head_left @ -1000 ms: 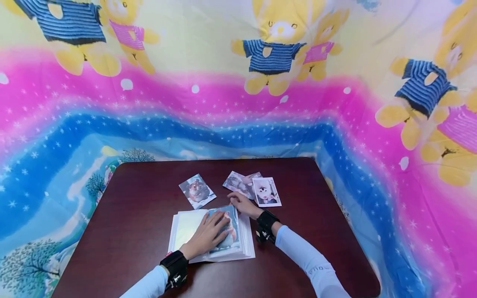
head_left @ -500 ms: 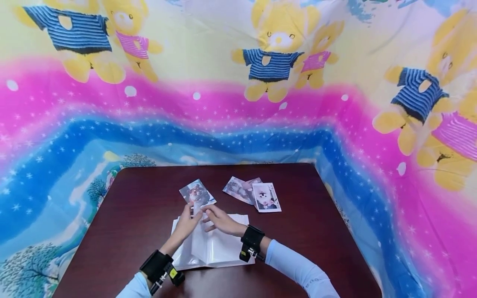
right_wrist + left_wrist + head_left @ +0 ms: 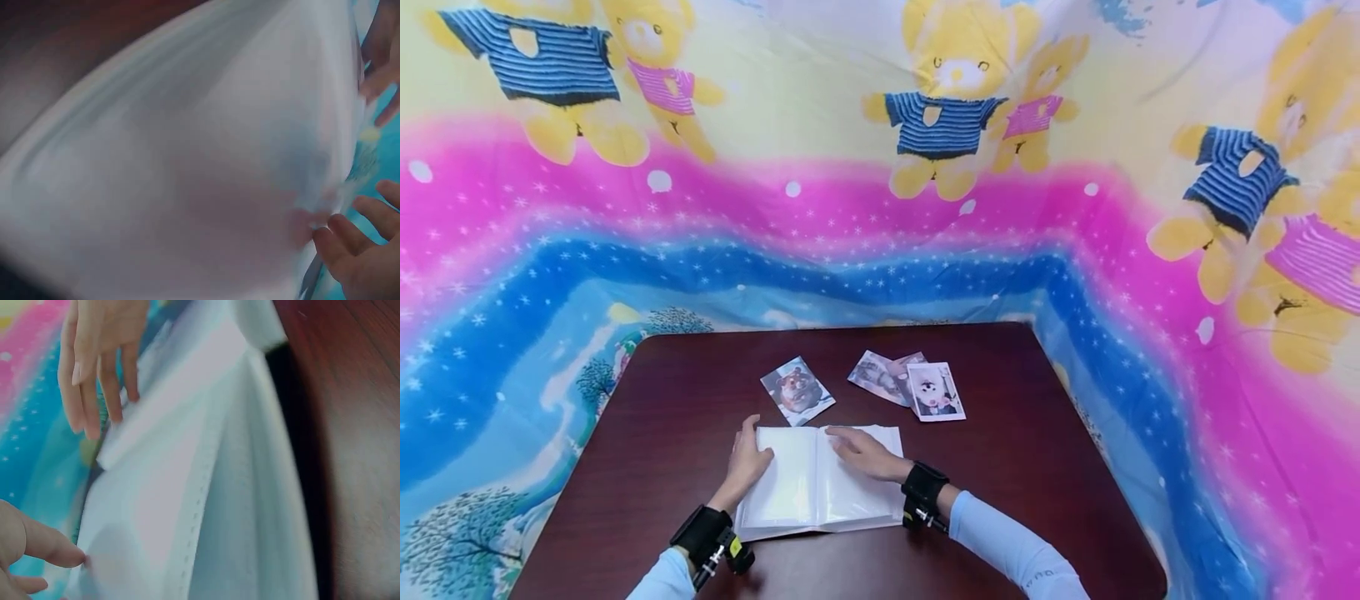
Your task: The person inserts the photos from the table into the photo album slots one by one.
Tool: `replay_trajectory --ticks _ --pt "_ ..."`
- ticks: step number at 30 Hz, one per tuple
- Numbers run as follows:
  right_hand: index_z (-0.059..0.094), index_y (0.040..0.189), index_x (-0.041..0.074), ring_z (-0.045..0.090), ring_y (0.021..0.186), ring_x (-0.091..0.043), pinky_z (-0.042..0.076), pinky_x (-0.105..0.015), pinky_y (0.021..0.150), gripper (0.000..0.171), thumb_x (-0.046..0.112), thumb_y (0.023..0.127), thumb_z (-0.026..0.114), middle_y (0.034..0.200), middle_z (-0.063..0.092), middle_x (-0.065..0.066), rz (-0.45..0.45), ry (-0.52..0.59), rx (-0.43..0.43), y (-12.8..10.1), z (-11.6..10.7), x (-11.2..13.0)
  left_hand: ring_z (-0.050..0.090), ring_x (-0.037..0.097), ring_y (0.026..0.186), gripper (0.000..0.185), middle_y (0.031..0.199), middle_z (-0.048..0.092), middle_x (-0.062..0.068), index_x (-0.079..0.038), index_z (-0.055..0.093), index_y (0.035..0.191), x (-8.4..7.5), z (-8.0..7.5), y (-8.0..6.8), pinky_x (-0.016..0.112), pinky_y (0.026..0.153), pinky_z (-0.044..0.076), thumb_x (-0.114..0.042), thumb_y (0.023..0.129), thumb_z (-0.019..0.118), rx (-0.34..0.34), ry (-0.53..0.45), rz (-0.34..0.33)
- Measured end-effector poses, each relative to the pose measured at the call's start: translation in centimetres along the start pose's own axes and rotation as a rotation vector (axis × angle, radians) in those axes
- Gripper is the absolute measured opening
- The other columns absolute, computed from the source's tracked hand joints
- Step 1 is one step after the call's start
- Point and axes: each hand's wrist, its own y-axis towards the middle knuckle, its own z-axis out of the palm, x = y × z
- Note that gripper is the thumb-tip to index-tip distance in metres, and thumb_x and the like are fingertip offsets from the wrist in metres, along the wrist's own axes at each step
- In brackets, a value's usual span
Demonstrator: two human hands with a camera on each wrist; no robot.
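A photo album [image 3: 820,487] lies open on the dark table [image 3: 685,392], showing blank white sleeve pages. My left hand [image 3: 749,457] rests on the album's left page near its outer edge, fingers fairly straight. The right hand [image 3: 859,447] lies flat on the right page near the top. In the left wrist view my left fingers [image 3: 37,545] touch the white page [image 3: 206,487], and the right hand [image 3: 94,362] shows beyond it. The right wrist view is blurred: a white page [image 3: 187,175] with my right fingers [image 3: 353,250] at its edge.
Loose prints lie just beyond the album: a bear photo [image 3: 797,390], a small overlapping pile [image 3: 880,372] and a white-animal photo [image 3: 936,392]. A bright cartoon-bear cloth [image 3: 880,192] hangs around the table's far and side edges.
A page with a photo in it has been turned over to the left. Both hands lifted it, then came down flat on the blank spread.
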Motion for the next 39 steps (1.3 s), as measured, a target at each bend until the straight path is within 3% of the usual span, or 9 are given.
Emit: replay_trajectory --ticks 4,8,12,15,18,23,31,35,39 --pt "0.049 0.137 -0.011 0.044 0.132 -0.039 0.034 -0.047 0.109 0.041 0.014 0.105 0.043 0.141 0.047 -0.03 -0.027 -0.145 -0.013 -1.4 -1.3 -1.5 0.039 0.057 0.119 0.058 0.13 0.043 0.039 0.006 0.049 0.136 1.1 0.9 -0.3 0.067 0.092 0.035 0.006 0.079 0.06 -0.035 0.132 0.09" --pt "0.051 0.138 -0.007 0.039 0.135 -0.042 0.03 -0.058 0.109 0.044 0.013 0.1 0.054 0.147 0.043 -0.027 0.059 -0.301 0.003 -2.5 -1.9 -2.7 0.044 0.054 0.117 0.044 0.128 0.053 0.031 0.0 0.065 0.119 1.8 2.1 -0.4 0.065 0.082 0.038 0.007 0.076 0.063 -0.105 0.289 0.267" --pt "0.052 0.141 -0.001 0.034 0.139 -0.04 0.028 -0.062 0.109 0.048 0.019 0.098 0.061 0.15 0.041 -0.02 0.12 -0.389 0.034 -3.0 -1.9 -3.6 0.056 0.046 0.098 0.034 0.109 0.063 0.023 -0.001 0.07 0.103 2.1 3.0 -0.3 0.056 0.07 0.041 0.009 0.071 0.064 -0.168 0.442 0.419" --pt "0.053 0.14 0.0 0.034 0.139 -0.04 0.028 -0.063 0.109 0.048 0.021 0.098 0.062 0.15 0.042 -0.019 0.121 -0.409 0.049 -3.1 -1.9 -3.9 0.056 0.042 0.084 0.023 0.093 0.061 0.021 0.001 0.067 0.092 1.8 3.7 0.1 0.054 0.066 0.039 0.007 0.07 0.065 -0.214 0.515 0.465" --pt "0.054 0.139 0.0 0.036 0.138 -0.04 0.028 -0.064 0.108 0.048 0.021 0.097 0.063 0.149 0.044 -0.019 0.119 -0.411 0.045 -3.0 -1.9 -3.9 0.053 0.042 0.077 0.012 0.082 0.056 0.021 0.003 0.061 0.083 1.2 4.5 1.0 0.055 0.065 0.038 0.003 0.073 0.068 -0.267 0.527 0.446" --pt "0.054 0.139 0.001 0.036 0.138 -0.038 0.028 -0.063 0.108 0.047 0.02 0.096 0.063 0.149 0.044 -0.019 0.133 -0.407 0.052 -2.9 -2.0 -3.7 0.053 0.046 0.079 0.022 0.085 0.056 0.027 0.009 0.061 0.095 0.6 5.6 4.0 0.057 0.067 0.039 -0.011 0.087 0.068 -0.297 0.495 0.301" --pt "0.056 0.139 0.006 0.037 0.139 -0.034 0.03 -0.061 0.108 0.047 0.024 0.096 0.064 0.15 0.045 -0.014 0.175 -0.44 0.05 -2.7 -1.4 -3.9 0.04 0.059 0.108 0.064 0.116 0.04 0.046 0.021 0.038 0.126 -1.8 6.5 7.7 0.066 0.088 0.038 -0.027 0.093 0.065 -0.168 0.229 -0.3" --pt "0.057 0.139 0.007 0.037 0.139 -0.032 0.03 -0.06 0.109 0.046 0.024 0.096 0.065 0.149 0.045 -0.013 0.194 -0.45 0.053 -2.8 -1.5 -3.9 0.038 0.056 0.112 0.071 0.121 0.037 0.044 0.021 0.036 0.13 -2.4 7.2 8.9 0.064 0.092 0.037 -0.028 0.09 0.069 -0.188 0.157 -0.435" --pt "0.058 0.138 0.008 0.038 0.138 -0.032 0.03 -0.059 0.109 0.046 0.025 0.096 0.065 0.15 0.045 -0.012 0.202 -0.454 0.057 -2.8 -1.7 -3.9 0.037 0.053 0.112 0.071 0.123 0.036 0.042 0.018 0.037 0.128 -2.7 8.2 9.8 0.062 0.093 0.035 -0.022 0.084 0.075 -0.227 0.105 -0.516"
